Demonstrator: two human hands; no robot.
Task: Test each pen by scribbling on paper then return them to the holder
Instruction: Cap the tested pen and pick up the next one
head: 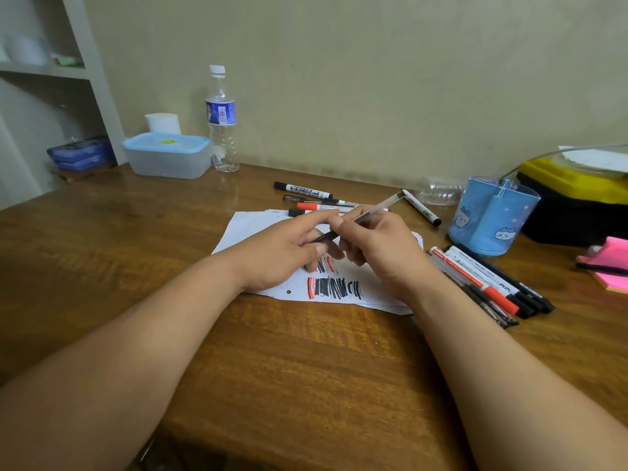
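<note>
Clear pen (365,215) — pinched by both hands, right hand (380,248) on barrel, left hand (285,253) fingers at dark tip; above scribbled paper (339,287) on desk (272,351).

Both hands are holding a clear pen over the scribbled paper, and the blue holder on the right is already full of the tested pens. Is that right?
Not quite. The head view shows both hands, left hand and right hand, on the clear pen over the scribbled paper, but the blue holder looks empty. The pens beside it lie bundled on the table.
</note>
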